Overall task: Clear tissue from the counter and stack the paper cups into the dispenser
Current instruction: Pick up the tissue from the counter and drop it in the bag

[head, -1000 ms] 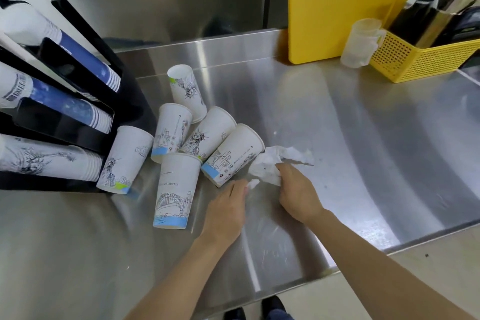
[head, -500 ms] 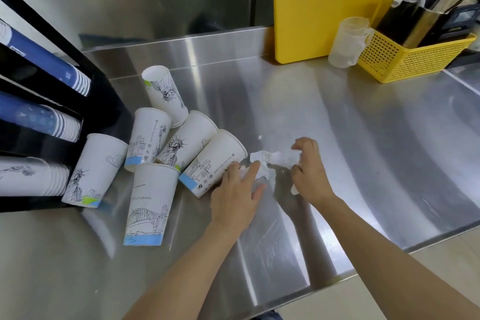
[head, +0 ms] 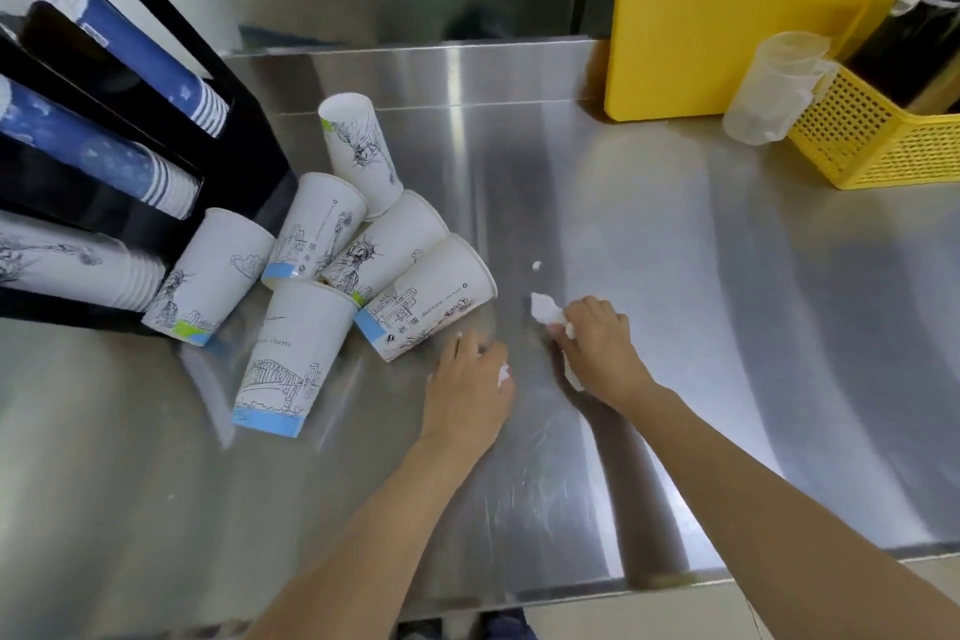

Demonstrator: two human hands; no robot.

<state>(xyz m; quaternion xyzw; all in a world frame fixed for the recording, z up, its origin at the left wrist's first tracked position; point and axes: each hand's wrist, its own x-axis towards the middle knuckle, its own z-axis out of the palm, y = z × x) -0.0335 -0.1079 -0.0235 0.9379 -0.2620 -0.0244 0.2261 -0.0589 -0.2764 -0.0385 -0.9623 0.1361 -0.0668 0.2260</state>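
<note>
Several white printed paper cups [head: 306, 348] lie on their sides in a loose pile on the steel counter [head: 675, 327], just right of the black cup dispenser [head: 239, 156], whose slots hold stacks of blue and white cups. My right hand [head: 602, 353] is closed around crumpled white tissue [head: 545, 311], which sticks out past the fingers. My left hand [head: 467, 385] rests palm down beside the nearest cup, closed on a small bit of tissue that shows at its edge. A tiny tissue scrap [head: 536, 266] lies loose on the counter beyond my right hand.
A yellow board [head: 727, 5] leans against the back wall. A clear plastic measuring jug [head: 774, 88] stands next to a yellow perforated basket [head: 872, 146] at the far right. The counter's front edge runs near the bottom of the view.
The spread tissue has been gathered up: my right hand has bunched most of it in its fist, and my left hand has closed on a small piece. The view has shifted slightly.
</note>
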